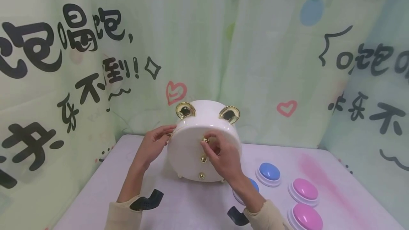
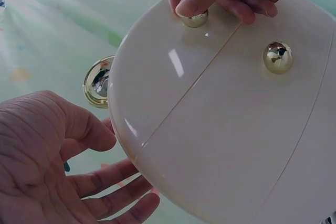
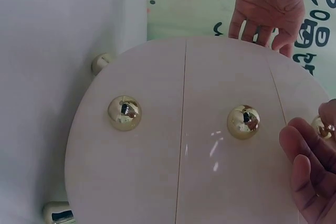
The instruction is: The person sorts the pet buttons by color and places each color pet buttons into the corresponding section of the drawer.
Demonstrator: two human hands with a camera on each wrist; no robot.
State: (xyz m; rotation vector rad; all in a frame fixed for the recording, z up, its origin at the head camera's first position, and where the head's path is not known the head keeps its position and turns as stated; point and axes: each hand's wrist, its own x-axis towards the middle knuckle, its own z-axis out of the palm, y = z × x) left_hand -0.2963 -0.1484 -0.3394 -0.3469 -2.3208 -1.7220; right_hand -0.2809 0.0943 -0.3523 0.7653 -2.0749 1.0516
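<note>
A glossy white round-fronted box (image 1: 188,152) with gold ears (image 1: 229,114) stands upright on the table. Thin seams divide its front into three sections, each with a round gold knob. Thumb and forefinger of my right hand (image 1: 223,153) pinch the top knob (image 2: 195,20), while the other fingers curl loosely near the front. The middle knob (image 3: 243,122) and bottom knob (image 3: 125,113) are uncovered. My left hand (image 1: 154,144) rests its extended fingers against the box's left side; in the left wrist view, those fingers (image 2: 113,198) reach behind the edge, tips partly hidden.
To the right of the box are blue push buttons (image 1: 270,171) and pink push buttons (image 1: 305,189) on white bases. One blue button is partly behind my right forearm. A printed pale green curtain (image 1: 204,45) surrounds the white table (image 1: 134,159) at back and sides.
</note>
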